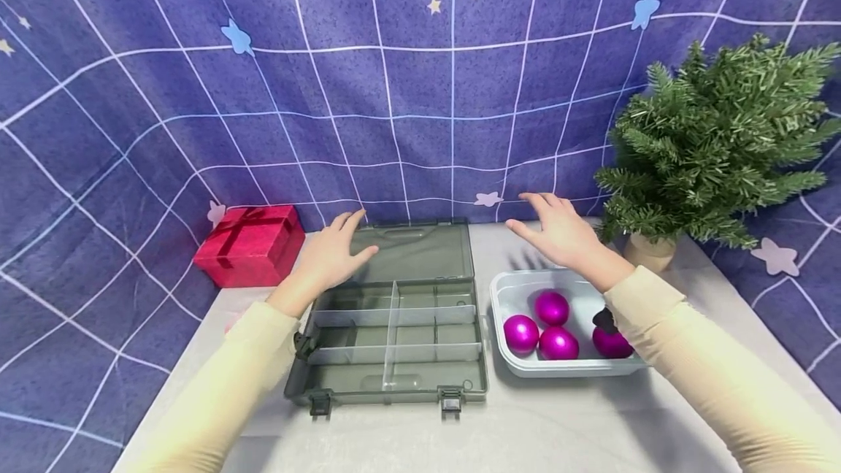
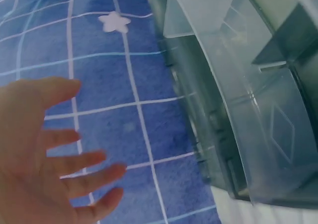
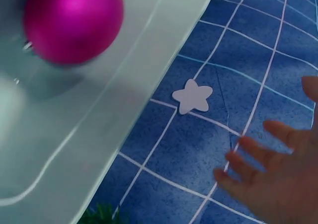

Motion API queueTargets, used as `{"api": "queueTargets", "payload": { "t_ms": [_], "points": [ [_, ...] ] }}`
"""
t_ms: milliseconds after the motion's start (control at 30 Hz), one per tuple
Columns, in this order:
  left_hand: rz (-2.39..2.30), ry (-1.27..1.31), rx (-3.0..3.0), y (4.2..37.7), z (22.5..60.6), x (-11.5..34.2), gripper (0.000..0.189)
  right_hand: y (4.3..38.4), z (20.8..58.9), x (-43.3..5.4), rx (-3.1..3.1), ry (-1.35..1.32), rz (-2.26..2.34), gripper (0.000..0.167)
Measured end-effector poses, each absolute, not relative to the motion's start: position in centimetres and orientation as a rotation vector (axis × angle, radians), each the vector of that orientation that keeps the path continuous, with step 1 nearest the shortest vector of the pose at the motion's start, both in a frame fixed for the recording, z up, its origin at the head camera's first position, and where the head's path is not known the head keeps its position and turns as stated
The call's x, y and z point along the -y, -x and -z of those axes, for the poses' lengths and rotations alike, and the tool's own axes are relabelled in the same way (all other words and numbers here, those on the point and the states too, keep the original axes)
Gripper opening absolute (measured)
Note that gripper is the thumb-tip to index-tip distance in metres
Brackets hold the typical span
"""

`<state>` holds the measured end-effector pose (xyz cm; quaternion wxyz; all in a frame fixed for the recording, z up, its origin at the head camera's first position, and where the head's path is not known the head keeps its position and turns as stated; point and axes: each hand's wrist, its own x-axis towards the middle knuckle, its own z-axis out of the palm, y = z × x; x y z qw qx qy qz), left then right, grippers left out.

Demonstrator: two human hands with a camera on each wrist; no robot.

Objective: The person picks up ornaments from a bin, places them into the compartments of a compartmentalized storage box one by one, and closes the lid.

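My left hand (image 1: 331,254) hovers over the left side of a grey-green, see-through compartment box (image 1: 388,396), fingers spread and holding nothing. The box's lid (image 1: 420,254) lies back toward the wall, and clear dividers (image 1: 392,334) split the base. My right hand (image 1: 558,232) is raised behind a white plastic tub (image 1: 502,290), its fingers loosely extended and nothing in them. Several shiny magenta balls (image 1: 521,334) lie in the tub; my right sleeve hides part of it. In the right wrist view, one magenta ball (image 3: 74,20) shows inside the tub, apart from the hand.
A red gift box (image 1: 250,247) with a dark ribbon stands at the back left. On the right, a small artificial fir tree (image 1: 709,144) rises from a pale base behind the tub. A blue grid-patterned cloth (image 1: 420,144) hangs behind the white table (image 1: 525,429).
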<state>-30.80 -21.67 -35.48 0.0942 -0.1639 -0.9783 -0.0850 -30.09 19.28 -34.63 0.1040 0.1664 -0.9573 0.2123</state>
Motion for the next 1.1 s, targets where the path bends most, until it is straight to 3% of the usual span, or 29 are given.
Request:
{"api": "queueTargets", "payload": {
  "t_ms": [200, 500, 733, 1100],
  "points": [
    [0.526, 0.519, 2.863, 27.6, 35.5, 25.3, 0.055, 28.1, 34.7, -20.8, 2.779, -0.722, -0.839, 0.052],
    [0.867, 0.484, 2.741, 23.8, 38.0, 30.2, 0.049, 25.2, 35.9, -22.1, 2.838, -0.826, -1.084, 0.037],
    [1.134, 0.291, 2.779, 22.4, 41.0, 32.2, 0.052, 24.3, 37.2, -23.2, 3.020, -0.603, -1.105, 0.039],
    [1.712, 0.088, 2.738, 21.6, 44.0, 32.7, 0.063, 23.9, 39.7, -23.9, 3.052, -0.228, -1.582, 0.047]
  ]
}}
